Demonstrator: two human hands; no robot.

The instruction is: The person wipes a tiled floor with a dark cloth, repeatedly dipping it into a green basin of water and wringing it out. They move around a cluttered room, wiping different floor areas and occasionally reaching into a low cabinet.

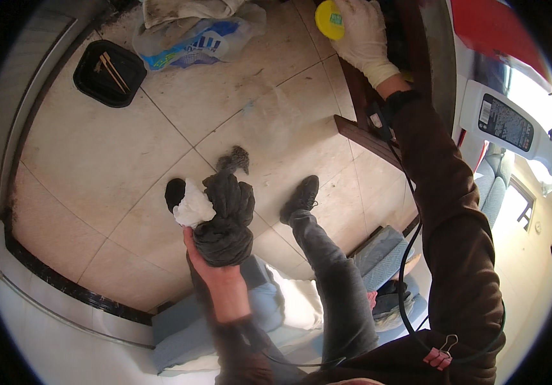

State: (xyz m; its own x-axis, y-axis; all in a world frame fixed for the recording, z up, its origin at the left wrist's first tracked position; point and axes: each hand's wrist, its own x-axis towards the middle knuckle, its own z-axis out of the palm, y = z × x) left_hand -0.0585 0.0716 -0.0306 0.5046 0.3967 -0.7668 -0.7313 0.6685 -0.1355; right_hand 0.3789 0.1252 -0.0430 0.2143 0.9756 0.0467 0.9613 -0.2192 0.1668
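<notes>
My left hand (213, 269) is bare and grips a bunched dark grey cloth (230, 216). Against the cloth sits a crumpled white wad (193, 204); whether it is tissue or a glove is unclear. At the top right, my right hand (363, 36) wears a thin whitish glove. It holds a round yellow lid or tub (330, 20) bearing a small green label, with most of the fingers hidden. This hand is over a dark wooden furniture frame (367, 132).
A black plastic tray (109, 72) with wooden chopsticks (114, 72) lies on the tiled floor (112, 187). Beside it are a printed plastic bag (203, 45) and a soiled cloth (189, 12). A white bottle (502, 120) stands at right. A black cable (402, 288) hangs by my right arm.
</notes>
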